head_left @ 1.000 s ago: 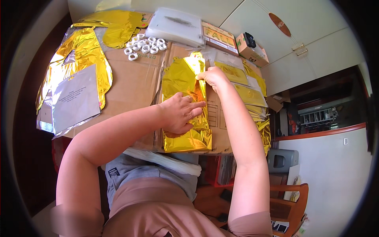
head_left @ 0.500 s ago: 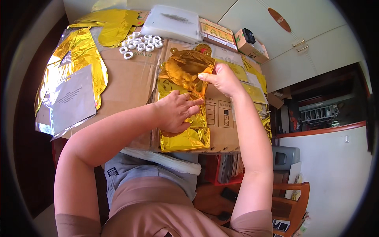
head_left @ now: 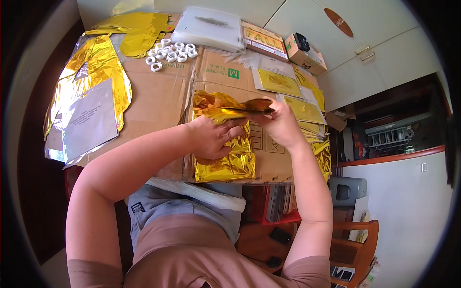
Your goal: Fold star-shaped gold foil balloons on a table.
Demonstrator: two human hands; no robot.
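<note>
A shiny gold foil balloon (head_left: 225, 167) lies partly folded on the cardboard, its near end flat toward me. My right hand (head_left: 284, 126) pinches the balloon's raised far part between thumb and fingers, holding it up on edge. My left hand (head_left: 212, 138) rests flat on the foil with its fingers apart, and the lifted flap overhangs its fingertips. Creased foil bunches just beyond my left knuckles.
White ribbon rolls (head_left: 173, 53) sit at the back, beside a stack of clear plastic sleeves (head_left: 207, 26). More gold foil (head_left: 120, 91) and a grey printed sheet (head_left: 91, 113) lie left. Packed gold pouches (head_left: 278, 82) line the right side. Two small boxes (head_left: 264, 41) stand behind.
My right hand has drawn the balloon's far end toward me, folding it over near my left hand. Cardboard and clear packets behind it are now uncovered. The left hand stays nearly in place.
</note>
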